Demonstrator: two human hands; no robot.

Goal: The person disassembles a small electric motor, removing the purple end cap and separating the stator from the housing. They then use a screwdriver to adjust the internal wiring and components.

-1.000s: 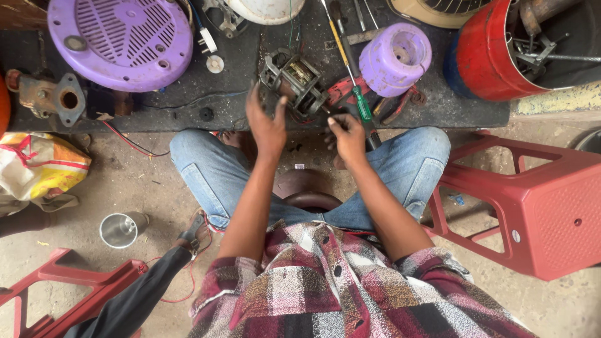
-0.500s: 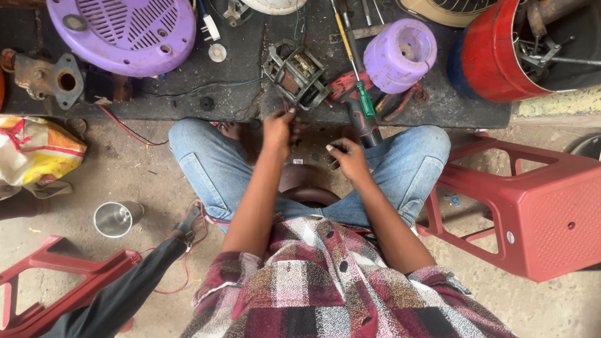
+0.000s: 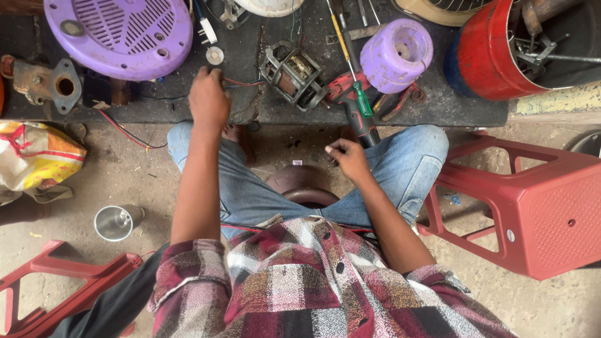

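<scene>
A small electric motor [image 3: 293, 74] with exposed windings is set on the dark work board [image 3: 438, 109], just to the right of the left hand [image 3: 208, 100] and beyond the right hand [image 3: 348, 158]. The left hand is stretched forward onto the board with its back turned to the camera; its fingers are curled down near thin red and black wires [image 3: 241, 82], and whether anything is pinched cannot be told. The right hand is held loosely closed over the right knee, with nothing seen in it. Just ahead of it a red and black power drill [image 3: 352, 103] is laid, crossed by a green-handled screwdriver [image 3: 361, 100]. Past these a purple cylindrical housing [image 3: 395, 55] is stood. Ahead and left of the left hand a purple fan grille [image 3: 119, 34] is placed. A red plastic stool [image 3: 538, 206] is seen well to the right of the right hand.
</scene>
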